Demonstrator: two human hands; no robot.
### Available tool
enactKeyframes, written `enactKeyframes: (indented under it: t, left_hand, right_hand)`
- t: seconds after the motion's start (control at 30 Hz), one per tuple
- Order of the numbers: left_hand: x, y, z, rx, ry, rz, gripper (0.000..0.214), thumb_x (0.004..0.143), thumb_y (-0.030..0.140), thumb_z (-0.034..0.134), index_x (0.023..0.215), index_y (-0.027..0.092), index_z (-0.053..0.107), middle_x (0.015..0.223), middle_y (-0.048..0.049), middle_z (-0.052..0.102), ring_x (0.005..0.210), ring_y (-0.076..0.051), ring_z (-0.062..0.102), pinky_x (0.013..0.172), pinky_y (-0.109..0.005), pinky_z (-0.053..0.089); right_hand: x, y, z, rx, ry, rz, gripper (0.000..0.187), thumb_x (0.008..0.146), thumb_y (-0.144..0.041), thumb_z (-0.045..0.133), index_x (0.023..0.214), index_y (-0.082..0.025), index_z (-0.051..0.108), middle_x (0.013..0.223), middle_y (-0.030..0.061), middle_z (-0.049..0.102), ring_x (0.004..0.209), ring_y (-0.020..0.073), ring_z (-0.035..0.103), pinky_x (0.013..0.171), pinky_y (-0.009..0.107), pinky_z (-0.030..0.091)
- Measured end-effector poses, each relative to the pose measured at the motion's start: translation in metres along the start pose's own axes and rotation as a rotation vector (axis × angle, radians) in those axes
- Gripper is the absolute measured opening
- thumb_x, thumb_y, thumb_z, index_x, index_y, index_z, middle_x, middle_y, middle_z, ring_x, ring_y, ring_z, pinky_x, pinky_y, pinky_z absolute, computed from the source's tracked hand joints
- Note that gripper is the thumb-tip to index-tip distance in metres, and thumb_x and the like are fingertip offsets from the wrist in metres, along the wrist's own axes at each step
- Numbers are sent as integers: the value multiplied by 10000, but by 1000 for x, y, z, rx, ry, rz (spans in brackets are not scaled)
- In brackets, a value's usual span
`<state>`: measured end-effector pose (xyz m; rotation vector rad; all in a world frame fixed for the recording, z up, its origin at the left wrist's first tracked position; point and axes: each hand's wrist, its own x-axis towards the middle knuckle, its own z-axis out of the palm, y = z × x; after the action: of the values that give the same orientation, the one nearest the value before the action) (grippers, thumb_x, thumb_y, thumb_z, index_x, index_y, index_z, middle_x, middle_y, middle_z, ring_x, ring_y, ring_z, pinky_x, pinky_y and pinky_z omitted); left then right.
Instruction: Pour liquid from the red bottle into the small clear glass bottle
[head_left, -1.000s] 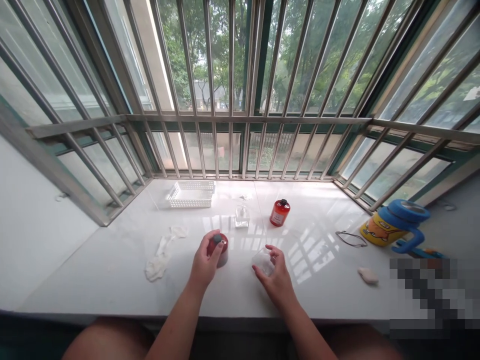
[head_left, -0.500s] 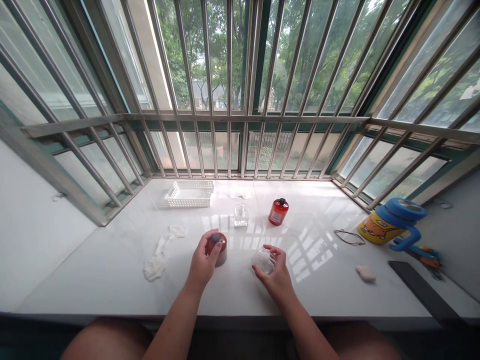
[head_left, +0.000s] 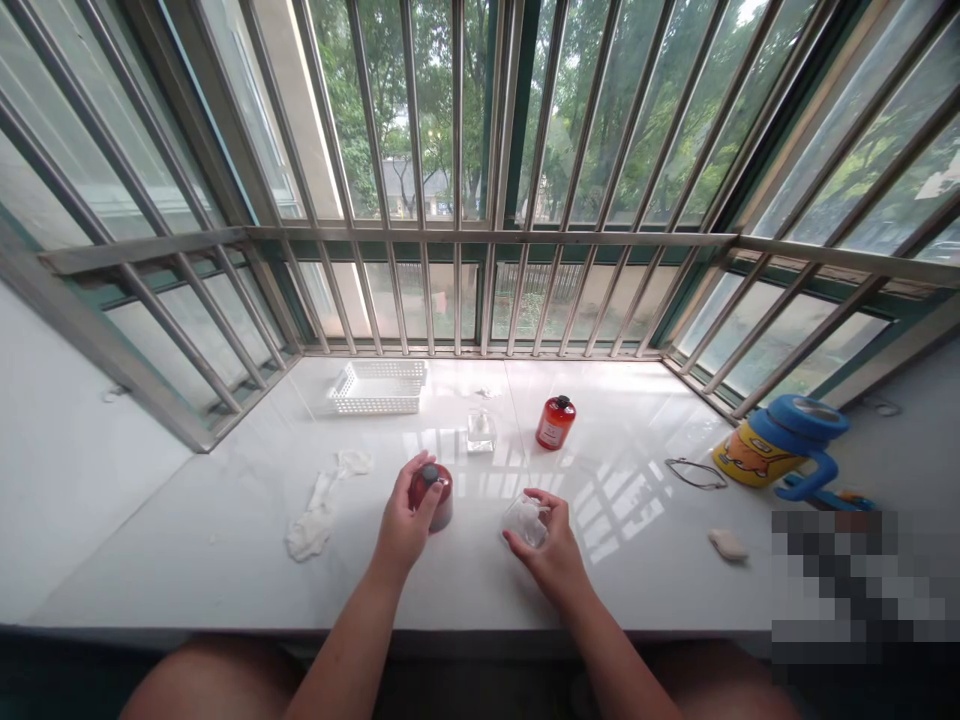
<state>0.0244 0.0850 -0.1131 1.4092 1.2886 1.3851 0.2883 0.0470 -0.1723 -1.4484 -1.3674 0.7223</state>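
Note:
My left hand (head_left: 406,515) is closed around a red bottle (head_left: 442,511) with a dark cap, the thumb lying against its upper side. To the right of it, my right hand (head_left: 553,540) grips a small clear glass container (head_left: 517,518) between thumb and fingers. Something whitish shows in or behind the clear wall; I cannot tell which. Beyond the hands stand a second red bottle (head_left: 555,428) with a black cap and a small square clear glass bottle (head_left: 481,432), both upright on the white countertop (head_left: 465,590).
A white perforated basket (head_left: 379,405) sits near the barred window. Crumpled white tissue (head_left: 315,525) lies at left. On the right are a dark cord loop (head_left: 697,483), a pale lump (head_left: 727,546) and a blue-yellow mug (head_left: 765,450). The lower right corner is pixelated.
Both hands keep their grips in nearly the same places. More whitish material shows at the clear container now. The view has shifted very slightly.

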Motion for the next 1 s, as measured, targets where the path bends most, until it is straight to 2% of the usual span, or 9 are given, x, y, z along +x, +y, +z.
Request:
enactKeyframes:
  t: [0.1,0.17,0.3,0.43,0.5,0.63,0.73,0.87,1.0]
  left_hand:
    - [0,3,-2,64,-24,-19,492,981,575,671,1375,281,653,1451,-106,670,1348,-320,636,1175,-488,479]
    - [1,5,-3,77,-19,-18,484,974,572,681,1358,277,665,1418,-105,690,1302,-317,664,1137,-481,510]
    - [6,7,-6,133,-30,80,440,975,531,690,1323,262,692,1466,-122,665,1366,-329,626,1185,-496,468]
    - [10,7,-11,157,-64,151,357,1016,500,630,1261,256,721,1538,-128,611,1444,-326,564,1195,-491,455]
    - [13,7,-12,141,-48,137,329,989,493,675,1198,245,731,1518,-135,626,1408,-327,597,1154,-476,492]
    - [16,7,-8,64,28,75,318,869,476,818,1043,229,721,1419,-140,695,1251,-320,698,1055,-464,557]
    - [18,6,-4,-28,62,12,356,819,463,868,1012,221,692,1297,-135,753,1163,-304,734,1017,-469,575]
    - [19,9,-2,-120,54,-60,469,781,445,915,1115,217,678,1225,-128,778,1126,-299,751,1002,-466,585]
    - [18,14,-9,-87,-78,-15,567,876,473,835,1368,253,659,1421,-135,709,1318,-326,673,1126,-481,523]
  right_hand:
    - [0,1,-1,-8,-23,-76,615,785,-429,854,1324,-315,584,1405,84,634,1223,301,678,1053,491,588]
    - [0,4,0,9,-37,-94,664,796,-416,849,1379,-324,546,1446,85,617,1316,311,638,1116,517,549]
    - [0,11,2,62,-12,3,658,767,-451,883,1277,-321,487,1450,100,633,1250,314,684,1027,522,600]
    - [0,9,0,-21,-35,-105,528,806,-442,845,1244,-314,581,1395,80,646,1305,315,653,1108,518,556]
    - [0,6,-1,-40,-33,-130,537,823,-441,831,1287,-321,589,1391,76,647,1321,312,643,1133,515,540]
    - [-2,6,0,13,4,-24,560,791,-474,867,1188,-317,505,1445,86,645,1265,312,676,1063,529,578]
    - [-2,7,0,-2,-29,-67,520,808,-477,851,1174,-306,524,1425,90,645,1307,311,648,1121,538,536]
    - [-2,8,1,19,-39,-43,589,812,-490,847,1262,-305,516,1430,108,634,1295,314,660,1064,513,577]
    - [-2,7,0,43,-21,1,572,787,-482,872,1187,-311,501,1466,102,629,1255,312,684,1021,508,603]
